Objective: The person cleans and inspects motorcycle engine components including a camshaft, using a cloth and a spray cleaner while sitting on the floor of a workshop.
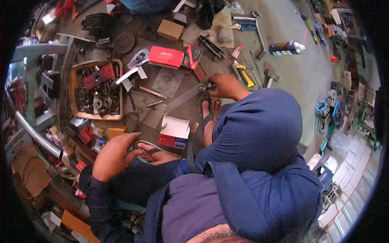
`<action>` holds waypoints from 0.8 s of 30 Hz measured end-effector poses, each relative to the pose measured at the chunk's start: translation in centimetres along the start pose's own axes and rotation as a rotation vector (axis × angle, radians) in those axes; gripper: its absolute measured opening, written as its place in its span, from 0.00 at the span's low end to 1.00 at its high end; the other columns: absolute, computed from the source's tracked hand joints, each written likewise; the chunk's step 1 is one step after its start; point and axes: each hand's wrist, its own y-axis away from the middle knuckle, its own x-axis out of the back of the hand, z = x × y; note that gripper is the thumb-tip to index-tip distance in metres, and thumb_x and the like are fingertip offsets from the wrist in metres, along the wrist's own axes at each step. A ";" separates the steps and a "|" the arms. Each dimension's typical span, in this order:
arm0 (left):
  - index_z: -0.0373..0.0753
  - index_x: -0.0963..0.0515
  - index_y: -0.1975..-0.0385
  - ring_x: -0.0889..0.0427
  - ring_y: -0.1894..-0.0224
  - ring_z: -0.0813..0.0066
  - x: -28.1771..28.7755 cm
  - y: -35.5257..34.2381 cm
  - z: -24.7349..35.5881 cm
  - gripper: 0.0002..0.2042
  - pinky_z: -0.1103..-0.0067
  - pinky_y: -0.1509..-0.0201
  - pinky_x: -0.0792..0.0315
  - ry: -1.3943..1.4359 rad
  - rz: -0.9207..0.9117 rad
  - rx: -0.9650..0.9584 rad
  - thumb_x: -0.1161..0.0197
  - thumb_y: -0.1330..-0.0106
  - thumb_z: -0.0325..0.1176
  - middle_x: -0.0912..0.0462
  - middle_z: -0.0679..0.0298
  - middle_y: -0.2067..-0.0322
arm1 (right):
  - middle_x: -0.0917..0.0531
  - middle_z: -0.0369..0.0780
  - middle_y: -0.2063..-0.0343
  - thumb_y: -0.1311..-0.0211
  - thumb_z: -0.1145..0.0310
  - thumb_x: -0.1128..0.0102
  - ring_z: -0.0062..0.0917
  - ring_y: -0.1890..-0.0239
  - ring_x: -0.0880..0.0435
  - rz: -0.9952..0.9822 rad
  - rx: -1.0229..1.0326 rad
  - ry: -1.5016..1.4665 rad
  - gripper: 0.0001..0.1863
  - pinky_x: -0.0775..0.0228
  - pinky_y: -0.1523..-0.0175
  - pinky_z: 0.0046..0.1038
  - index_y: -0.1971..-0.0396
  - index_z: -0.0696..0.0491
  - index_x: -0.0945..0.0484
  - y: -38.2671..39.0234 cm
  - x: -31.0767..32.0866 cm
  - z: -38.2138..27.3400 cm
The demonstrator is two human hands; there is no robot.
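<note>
My right hand (229, 87) reaches in toward the middle with its fingers closed on the dark end of a long flat metal bar (184, 99). The bar looks like a file and slants down to the left over the floor. Low on the left, my left hand (115, 156) hangs over my left knee, thumb and fingers apart and nothing seen in them. Between my feet stands an opened small box (175, 127) with a white flap. A metal ring (167, 77) lies on a clear plastic bag left of the bar.
A tray (120, 91) full of metal parts stands at left. Beyond the bar are a red box (165, 56) and a brown carton (170, 30). Farther right lie a yellow utility knife (245, 76), a hammer (270, 73) and a spray can (285, 48).
</note>
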 end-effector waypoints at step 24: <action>0.35 0.26 0.64 0.32 0.71 0.85 -4.9 -5.9 1.9 0.08 0.83 0.68 0.36 0.878 0.226 0.279 0.39 0.34 0.33 0.29 0.72 0.74 | 0.23 0.47 0.67 0.50 0.60 0.31 0.42 0.62 0.23 1.276 -0.236 0.206 0.22 0.30 0.56 0.40 0.59 0.57 0.26 -9.4 4.7 3.5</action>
